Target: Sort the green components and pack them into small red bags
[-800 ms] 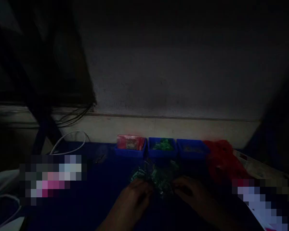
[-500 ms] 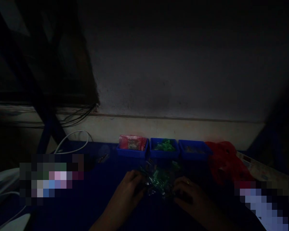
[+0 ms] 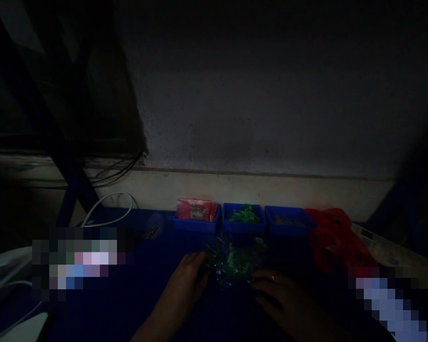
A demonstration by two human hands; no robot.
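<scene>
Left hand (image 3: 185, 280) and right hand (image 3: 276, 294) are flanking green packets (image 3: 237, 261) on blue table (image 3: 128, 294). Three blue trays (image 3: 244, 229) are standing behind; red material (image 3: 337, 240) is lying rightward.

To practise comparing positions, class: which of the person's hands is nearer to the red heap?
Right. The right hand is in front of the red heap, to its left; the left hand is farther left, across the green-and-clear pile.

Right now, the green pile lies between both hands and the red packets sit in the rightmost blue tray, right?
Not quite: the head view shows the red packets in the leftmost blue tray. The green pile does lie between the left hand and right hand.
</scene>
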